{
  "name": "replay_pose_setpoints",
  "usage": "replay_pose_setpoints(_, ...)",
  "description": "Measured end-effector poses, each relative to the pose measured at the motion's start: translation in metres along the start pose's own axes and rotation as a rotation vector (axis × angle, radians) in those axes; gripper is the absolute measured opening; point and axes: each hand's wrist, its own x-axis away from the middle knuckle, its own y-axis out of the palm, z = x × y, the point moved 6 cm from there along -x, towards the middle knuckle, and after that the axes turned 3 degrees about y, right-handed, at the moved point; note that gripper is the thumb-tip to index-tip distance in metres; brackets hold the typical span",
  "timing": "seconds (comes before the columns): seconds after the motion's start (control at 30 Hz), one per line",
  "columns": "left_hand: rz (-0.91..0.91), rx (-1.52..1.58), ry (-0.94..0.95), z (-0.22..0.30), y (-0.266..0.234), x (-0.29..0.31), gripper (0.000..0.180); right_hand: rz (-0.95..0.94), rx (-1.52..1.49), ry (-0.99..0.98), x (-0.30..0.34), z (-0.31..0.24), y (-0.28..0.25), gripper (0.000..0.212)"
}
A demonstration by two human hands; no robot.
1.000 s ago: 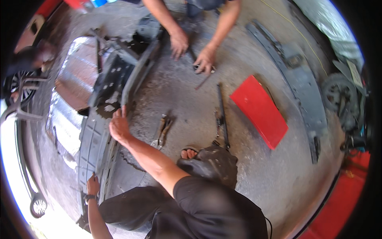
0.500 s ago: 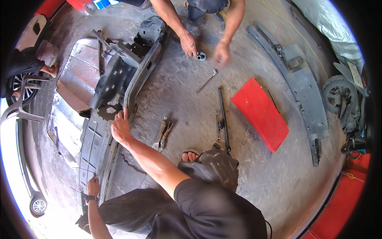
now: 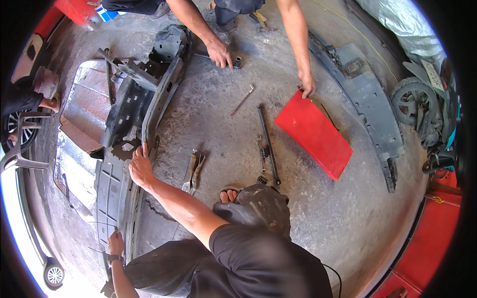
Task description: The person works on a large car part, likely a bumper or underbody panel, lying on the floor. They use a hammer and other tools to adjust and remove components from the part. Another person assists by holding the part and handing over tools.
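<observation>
A long grey metal car body section lies on the floor at my left. My right hand is closed over its inner rail, the forefinger stretched along the edge. Nearer to me, my left hand, with a watch at the wrist, is closed on the same section close to its near end. Thin wire-like lines pass beside that hand; whether it holds one is too small to tell. Across from me, a co-worker's hand grips the corner of a red panel. The co-worker's other hand reaches down beside a socket tool.
Between us lie a ratchet wrench, a long dark bar and locking pliers. A grey plastic bumper part lies at the right, near a motorcycle wheel. Silvery sheeting and a plastic chair are at the left.
The co-worker's one hand has moved from above the floor onto the red panel's corner, which seems slightly raised. My view has shifted a little; my hands stay on the body section.
</observation>
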Motion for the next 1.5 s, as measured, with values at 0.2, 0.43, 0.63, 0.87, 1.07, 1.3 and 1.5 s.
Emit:
replay_pose_setpoints(0.2, -0.034, -0.033, -0.042, -0.003, -0.002, -0.001, 0.04, -0.019, -0.015, -0.009, -0.004, -0.002, 0.002, 0.035)
replay_pose_setpoints(0.43, 0.079, 0.042, 0.006, -0.016, 0.005, -0.001, 0.035, -0.016, -0.006, -0.012, -0.001, -0.003, -0.002, 0.034)
replay_pose_setpoints(0.63, -0.029, -0.001, -0.068, -0.001, -0.001, 0.005, 0.039, 0.059, -0.025, 0.011, 0.0, -0.004, 0.0, 0.032)
replay_pose_setpoints(0.87, 0.0, -0.009, -0.071, 0.006, -0.008, 0.006, 0.042, 0.175, -0.09, -0.003, 0.0, 0.002, -0.007, 0.036)
replay_pose_setpoints(1.07, 0.089, 0.038, -0.053, 0.006, -0.009, 0.011, 0.036, 0.14, 0.019, -0.032, 0.001, -0.007, -0.015, 0.037)
replay_pose_setpoints(1.3, 0.103, 0.039, -0.108, -0.003, -0.006, 0.013, 0.031, 0.19, -0.015, -0.082, 0.006, -0.011, -0.021, 0.034)
replay_pose_setpoints(1.5, 0.097, 0.081, -0.134, 0.005, -0.008, 0.011, 0.033, 0.209, 0.061, -0.091, 0.005, -0.005, -0.023, 0.035)
